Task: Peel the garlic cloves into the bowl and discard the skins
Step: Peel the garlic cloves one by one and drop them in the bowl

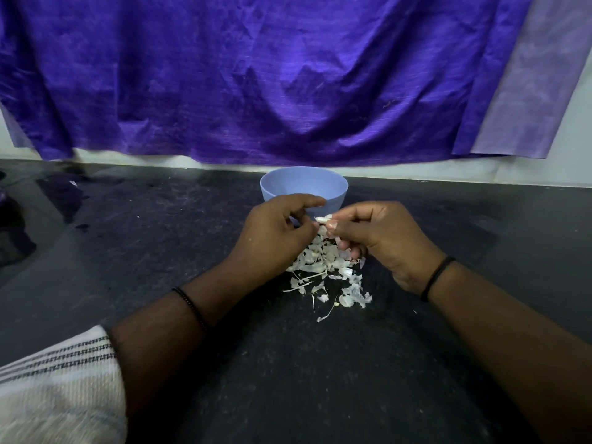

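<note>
Both forearms extend forward, hands meeting at centre. Right hand: thumb and forefinger pinch a garlic clove, remaining fingers curled under. Left hand: fingers curled, thumb at the clove's tip, forefinger arched above. A dark band circles each wrist.

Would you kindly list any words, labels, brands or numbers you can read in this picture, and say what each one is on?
None: no readable text anywhere.
The bowl is plain blue.
The purple cloth bears no print.
The counter shows only scuffs and garlic skins.
The sleeve has woven stripes, not letters.
</note>
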